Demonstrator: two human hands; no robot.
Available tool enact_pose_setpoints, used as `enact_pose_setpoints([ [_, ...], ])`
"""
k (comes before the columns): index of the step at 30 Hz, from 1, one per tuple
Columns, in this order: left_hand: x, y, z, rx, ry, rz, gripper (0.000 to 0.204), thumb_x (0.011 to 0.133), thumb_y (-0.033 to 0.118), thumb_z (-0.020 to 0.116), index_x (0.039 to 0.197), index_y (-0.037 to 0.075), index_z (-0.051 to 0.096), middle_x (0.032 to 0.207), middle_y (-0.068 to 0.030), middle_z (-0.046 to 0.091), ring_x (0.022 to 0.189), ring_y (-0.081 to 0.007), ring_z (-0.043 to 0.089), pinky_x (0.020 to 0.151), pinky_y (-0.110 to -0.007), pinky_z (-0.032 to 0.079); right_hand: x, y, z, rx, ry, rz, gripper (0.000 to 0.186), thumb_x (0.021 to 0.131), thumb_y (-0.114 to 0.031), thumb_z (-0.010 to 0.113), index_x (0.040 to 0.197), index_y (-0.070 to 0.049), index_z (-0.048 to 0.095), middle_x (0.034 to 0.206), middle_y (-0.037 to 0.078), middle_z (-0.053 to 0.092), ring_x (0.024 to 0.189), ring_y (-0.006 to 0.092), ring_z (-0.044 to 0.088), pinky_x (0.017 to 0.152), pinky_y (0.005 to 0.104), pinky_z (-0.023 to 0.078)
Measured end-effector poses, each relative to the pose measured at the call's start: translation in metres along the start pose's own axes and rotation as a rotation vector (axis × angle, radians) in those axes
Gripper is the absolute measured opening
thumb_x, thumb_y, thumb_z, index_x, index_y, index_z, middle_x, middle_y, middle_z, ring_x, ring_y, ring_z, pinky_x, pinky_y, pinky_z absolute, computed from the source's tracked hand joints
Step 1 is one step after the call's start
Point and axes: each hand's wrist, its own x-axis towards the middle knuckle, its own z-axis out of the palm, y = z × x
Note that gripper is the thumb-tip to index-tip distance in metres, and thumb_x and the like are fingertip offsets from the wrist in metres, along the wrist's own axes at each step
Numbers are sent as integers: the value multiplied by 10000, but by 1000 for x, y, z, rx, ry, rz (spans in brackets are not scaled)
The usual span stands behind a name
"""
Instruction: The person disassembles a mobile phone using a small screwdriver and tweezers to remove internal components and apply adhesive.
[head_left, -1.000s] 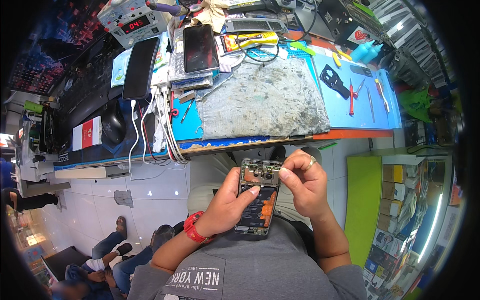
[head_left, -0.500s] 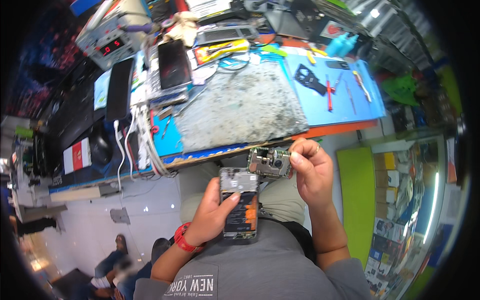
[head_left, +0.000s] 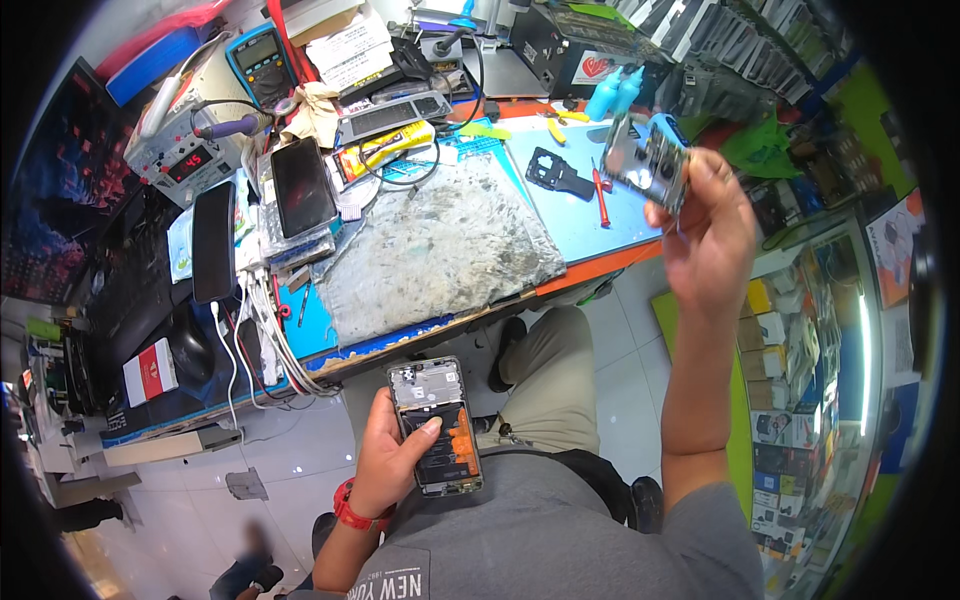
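My left hand point(head_left: 393, 440) grips an opened smartphone point(head_left: 437, 470) over my lap, thumb lying across its black battery and orange flex. A bare silver plate shows at the phone's upper end. Raised at the right, over the edge of the blue mat, my right hand point(head_left: 715, 205) pinches a phone circuit board point(head_left: 643, 165) with camera modules by its edge. Beyond the board, on the blue mat point(head_left: 540, 215), lie a black phone bracket point(head_left: 557, 174) and a red screwdriver point(head_left: 602, 200).
A stained grey work cloth point(head_left: 430, 250) covers the bench middle. To its left are two dark phones, one being this black phone point(head_left: 213, 240), white cables point(head_left: 275, 320) and a power supply point(head_left: 185, 150). Blue bottles point(head_left: 612, 95) stand at the back. A glass showcase point(head_left: 800, 400) is at right.
My right hand has lifted the circuit board up and right, away from the phone. My left hand with the phone has shifted slightly left and down. The view has turned.
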Motion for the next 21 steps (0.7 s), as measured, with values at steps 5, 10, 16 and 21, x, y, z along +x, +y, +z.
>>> enact_pose_setpoints([
  [5,-3,-1,-6,-15,30,16,433,959,28,634,1338,-28,433,1289,-128,595,1205,-170,575,1058,-339,442,47,-2,-11,-85,-66,29,167,999,-157,617,1075,-9,606,871,39,661,767,120,625,706,311,531],
  [10,-4,5,-5,4,57,25,434,949,21,632,1333,-29,435,1282,-131,602,1190,-174,586,1047,-337,452,75,23,-36,-70,-66,128,131,1008,-166,612,1074,-56,634,871,20,678,795,116,634,752,315,529],
  [16,-4,4,-11,-21,84,38,433,944,17,632,1329,-28,437,1270,-133,610,1183,-177,592,1041,-337,457,82,34,-37,-118,-17,160,135,1014,-178,603,1060,-61,652,898,21,697,799,124,639,774,316,527],
  [21,-3,7,-12,-30,91,33,440,941,12,634,1331,-27,435,1270,-131,607,1182,-175,589,1046,-337,452,109,50,-42,-180,-5,212,133,1007,-178,609,1045,-61,661,875,7,675,768,125,629,744,312,523],
])
